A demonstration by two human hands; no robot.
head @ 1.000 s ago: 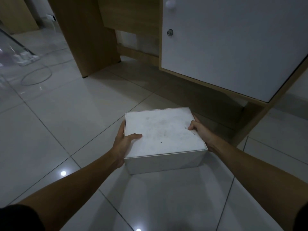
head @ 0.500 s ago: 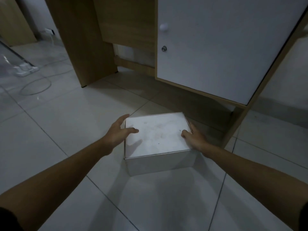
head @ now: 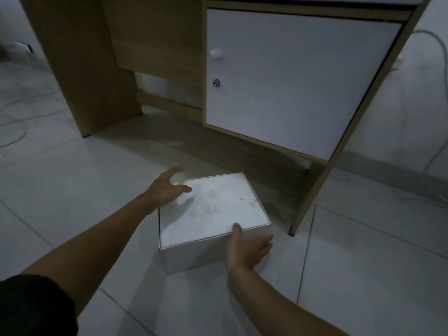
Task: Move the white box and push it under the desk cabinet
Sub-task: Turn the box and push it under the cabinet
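While the white box [head: 213, 214] sat flat on the pale tiled floor [head: 72, 190], it lay just in front of the desk cabinet [head: 291, 81], its far edge near the shadowed gap beneath the cabinet's base and not yet under it. The left hand [head: 167, 187] rested at the box's far left corner, fingers spread and loosely curved, the thumb lying across the lid and the other fingers reaching past the left side. The right hand [head: 247, 248] lay open against the near right part of the box, palm toward its front face, the thumb tip touching the lid's near edge and the fingers extended along the side toward the right corner. Neither hand closed around anything. The cabinet's white door [head: 303, 93] carried a round knob [head: 215, 54] and a small lock [head: 216, 83] below it. A wooden leg [head: 308, 202] stood just right of the box.
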